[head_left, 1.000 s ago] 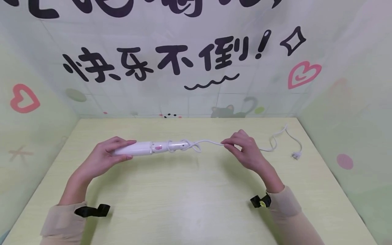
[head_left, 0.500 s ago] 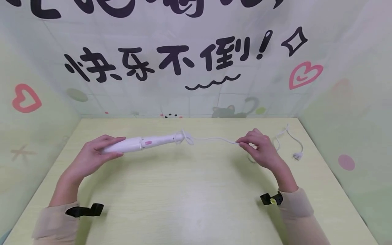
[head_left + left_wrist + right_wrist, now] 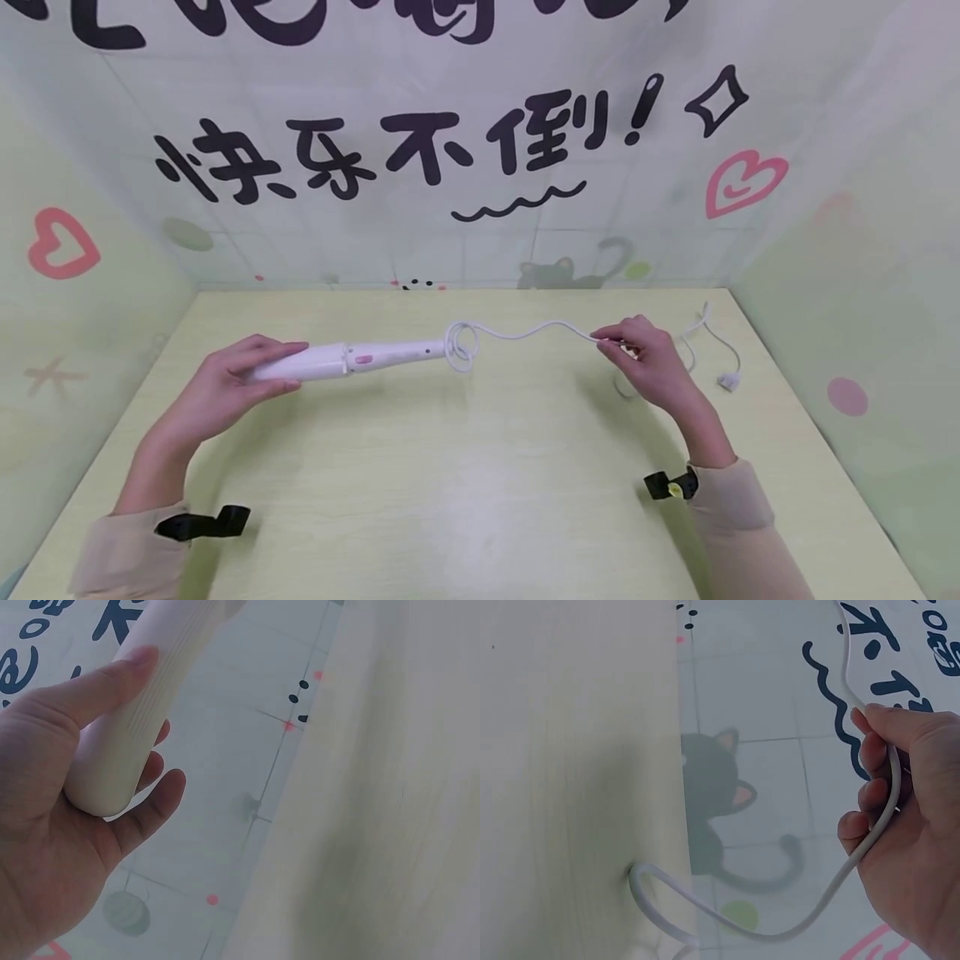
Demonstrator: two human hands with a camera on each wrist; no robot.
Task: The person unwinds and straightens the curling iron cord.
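While the left hand (image 3: 243, 379) grips the white curling wand (image 3: 337, 361) level above the table (image 3: 465, 483), the right hand (image 3: 652, 362) pinches its cord (image 3: 525, 332); the plug (image 3: 727, 382) lies on the table at far right

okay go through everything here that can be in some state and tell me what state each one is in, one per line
White wand appliance: held off the table, roughly level.
Cord: one loop at the wand's end, the rest slack.
Plug: lying on the table, unplugged.
Left hand: grips the wand's tip end.
Right hand: pinches the cord.
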